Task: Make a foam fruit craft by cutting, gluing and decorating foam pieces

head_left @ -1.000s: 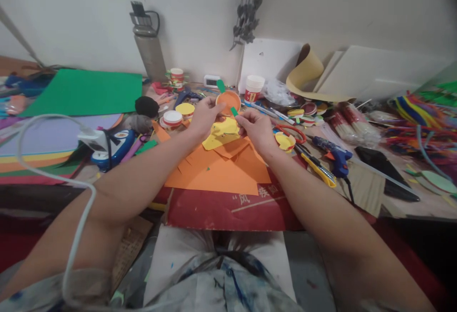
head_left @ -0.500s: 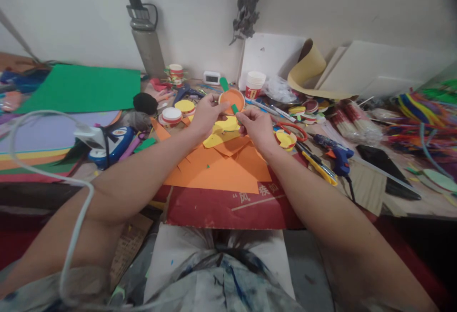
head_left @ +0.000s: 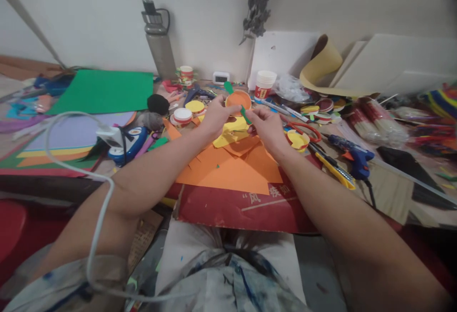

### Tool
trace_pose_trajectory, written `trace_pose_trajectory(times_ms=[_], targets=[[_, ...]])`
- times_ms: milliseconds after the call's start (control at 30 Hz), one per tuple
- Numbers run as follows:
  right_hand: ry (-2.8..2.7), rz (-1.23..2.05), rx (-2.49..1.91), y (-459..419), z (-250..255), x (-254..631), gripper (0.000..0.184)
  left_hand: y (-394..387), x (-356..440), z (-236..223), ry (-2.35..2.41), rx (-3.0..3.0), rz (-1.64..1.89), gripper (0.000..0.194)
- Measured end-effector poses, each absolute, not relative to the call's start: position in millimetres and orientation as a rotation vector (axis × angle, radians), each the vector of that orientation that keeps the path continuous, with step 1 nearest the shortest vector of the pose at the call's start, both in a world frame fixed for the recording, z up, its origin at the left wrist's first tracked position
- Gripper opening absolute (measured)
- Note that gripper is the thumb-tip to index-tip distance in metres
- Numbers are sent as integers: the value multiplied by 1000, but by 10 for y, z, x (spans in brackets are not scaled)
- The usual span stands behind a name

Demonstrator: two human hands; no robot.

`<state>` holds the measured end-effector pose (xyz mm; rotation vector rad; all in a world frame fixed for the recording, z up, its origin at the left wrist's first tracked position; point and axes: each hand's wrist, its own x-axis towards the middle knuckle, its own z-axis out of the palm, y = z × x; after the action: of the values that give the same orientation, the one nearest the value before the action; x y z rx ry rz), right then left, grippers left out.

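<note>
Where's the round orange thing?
In the head view, the round orange thing is just above the middle, held by the left hand, near a green piece in the right hand.

The left hand (head_left: pixel 214 119) and right hand (head_left: pixel 269 126) are bare. Well behind the left one, a loose, wide sleeve (head_left: pixel 93 274) in pale grey-green bears blue smudges. Nearer the body than both hands, a matching shirt (head_left: pixel 214 286) shows dark and blue streaks above pale, creased trousers (head_left: pixel 183 243) with a small blue speck (head_left: pixel 181 258)
</note>
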<state>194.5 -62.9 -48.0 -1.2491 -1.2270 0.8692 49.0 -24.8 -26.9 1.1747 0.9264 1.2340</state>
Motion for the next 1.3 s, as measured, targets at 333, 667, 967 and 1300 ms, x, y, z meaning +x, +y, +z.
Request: trace_pose_trajectory(times_ms=[333, 667, 967, 1300], targets=[[-1187, 949, -1223, -614, -475, 1946, 43, -218, 483, -278, 890, 1161, 1224, 31], [-1234, 883, -1268, -573, -523, 1941, 37, -215, 498, -311, 873, 1197, 1206, 37], [-1255, 808, -1291, -569, -546, 1946, 32, -213, 518, -333, 842, 1200, 1202, 33], [-1133, 1064, -1171, -622, -460, 1920, 24, -124, 504, -346, 867, 1057, 1176, 34]])
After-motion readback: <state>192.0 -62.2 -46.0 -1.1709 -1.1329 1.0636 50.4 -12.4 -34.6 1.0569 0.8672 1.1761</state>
